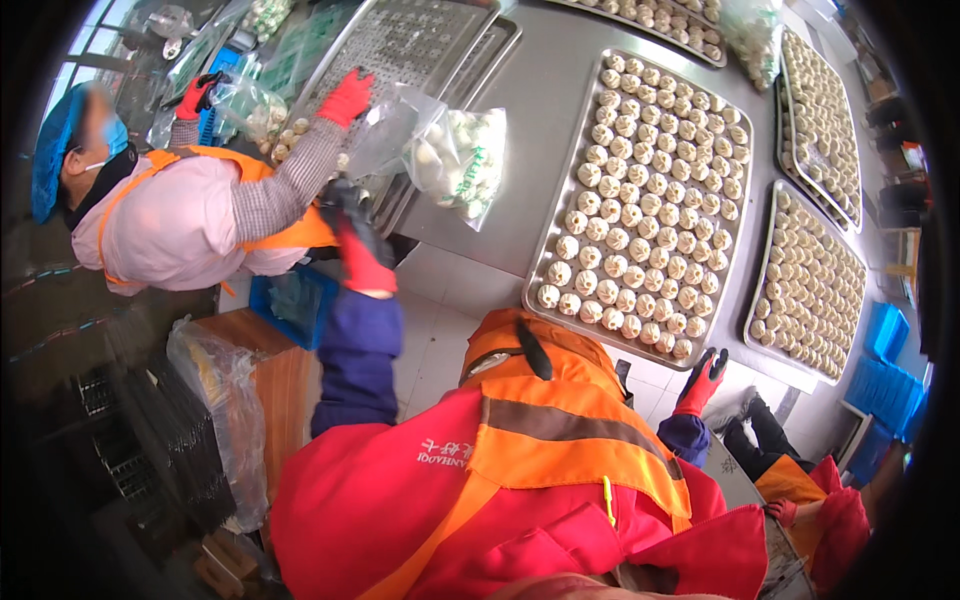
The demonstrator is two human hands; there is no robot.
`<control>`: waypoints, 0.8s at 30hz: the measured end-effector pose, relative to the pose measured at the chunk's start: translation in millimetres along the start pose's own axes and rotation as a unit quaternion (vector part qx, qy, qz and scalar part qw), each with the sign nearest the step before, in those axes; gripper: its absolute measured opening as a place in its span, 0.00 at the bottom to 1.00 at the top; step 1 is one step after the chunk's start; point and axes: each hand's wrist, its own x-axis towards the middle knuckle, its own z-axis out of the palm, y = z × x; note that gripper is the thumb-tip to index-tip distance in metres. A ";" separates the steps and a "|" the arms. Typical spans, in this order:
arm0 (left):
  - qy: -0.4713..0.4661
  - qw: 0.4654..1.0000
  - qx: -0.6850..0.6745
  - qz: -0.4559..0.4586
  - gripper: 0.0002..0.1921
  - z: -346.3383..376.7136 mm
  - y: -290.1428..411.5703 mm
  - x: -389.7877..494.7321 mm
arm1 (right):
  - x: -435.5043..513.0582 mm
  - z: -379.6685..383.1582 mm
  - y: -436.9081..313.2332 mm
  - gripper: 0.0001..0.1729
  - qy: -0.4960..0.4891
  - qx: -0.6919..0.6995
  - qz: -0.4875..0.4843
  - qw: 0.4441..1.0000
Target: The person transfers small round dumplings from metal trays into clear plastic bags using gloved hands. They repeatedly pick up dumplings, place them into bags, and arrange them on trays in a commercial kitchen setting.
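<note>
My left hand (362, 244), in a red and black glove, is blurred and reaches beside the co-worker's forearm near the corner of a perforated metal tray (390, 45). A few pale buns lie around its fingers; whether it holds one is unclear. My right hand (703, 381), gloved alike, is at the table's near edge, close beside the corner of a large metal tray (534, 289). Its fingers are apart and nothing shows in them. Rows of small pleated buns (651, 204) fill that tray. Between the trays lies a clear plastic bag of buns (469, 161) with green print.
At left, a co-worker (165, 217) in a blue cap handles another bag (251, 105). More bun trays (810, 281) stand at right on the steel table (517, 97). A blue crate (296, 304) sits below the table beside a brown box (281, 405). Another person (814, 510) is at lower right.
</note>
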 end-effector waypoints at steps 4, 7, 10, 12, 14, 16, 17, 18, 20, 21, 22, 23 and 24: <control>-0.044 0.967 -0.053 -0.246 0.19 -15.4 8.3 73.1 | 9.1 3.3 -4.7 0.29 -0.016 -0.102 -0.071 0.992; -0.095 0.963 0.005 -0.252 0.19 -18.6 -7.8 77.6 | 1.0 12.8 -44.1 0.34 -0.060 -0.110 -0.138 0.982; -0.148 0.959 0.041 -0.240 0.19 -9.1 -15.8 55.3 | -12.0 -1.8 -55.5 0.45 -0.134 -0.159 -0.123 0.970; -0.182 0.955 0.058 -0.225 0.19 -6.2 -12.4 39.2 | -18.5 -5.0 -60.3 0.49 -0.165 -0.243 -0.163 0.942; -0.215 0.952 0.065 -0.206 0.19 -2.7 -6.9 22.8 | -18.9 -1.6 -58.6 0.52 -0.171 -0.349 -0.239 0.890; -0.250 0.949 0.070 -0.178 0.19 1.6 4.5 7.8 | -11.8 13.3 -60.5 0.53 -0.193 -0.420 -0.225 0.858; -0.273 0.945 0.075 -0.162 0.19 6.7 8.0 -0.7 | -7.4 21.4 -62.0 0.53 -0.206 -0.452 -0.222 0.839; -0.299 0.940 0.082 -0.141 0.19 12.2 15.4 -8.6 | -5.4 30.2 -62.8 0.53 -0.207 -0.458 -0.218 0.836; -0.372 0.911 0.144 -0.101 0.17 28.8 29.1 -29.1 | 0.3 39.3 -64.3 0.51 -0.203 -0.444 -0.222 0.844; -0.408 0.889 0.189 -0.084 0.15 28.3 33.3 -32.5 | 3.6 40.0 -65.8 0.49 -0.202 -0.428 -0.227 0.851; -0.457 0.870 0.073 -0.170 0.14 29.6 36.2 -32.2 | 8.3 37.1 -63.6 0.47 -0.215 -0.416 -0.240 0.850; -0.428 0.887 0.097 -0.147 0.13 30.9 37.9 -41.1 | 12.2 38.7 -63.1 0.45 -0.229 -0.403 -0.252 0.849; -0.398 0.900 0.123 -0.126 0.13 41.1 44.9 -54.8 | 11.3 37.5 -72.8 0.39 -0.236 -0.396 -0.262 0.848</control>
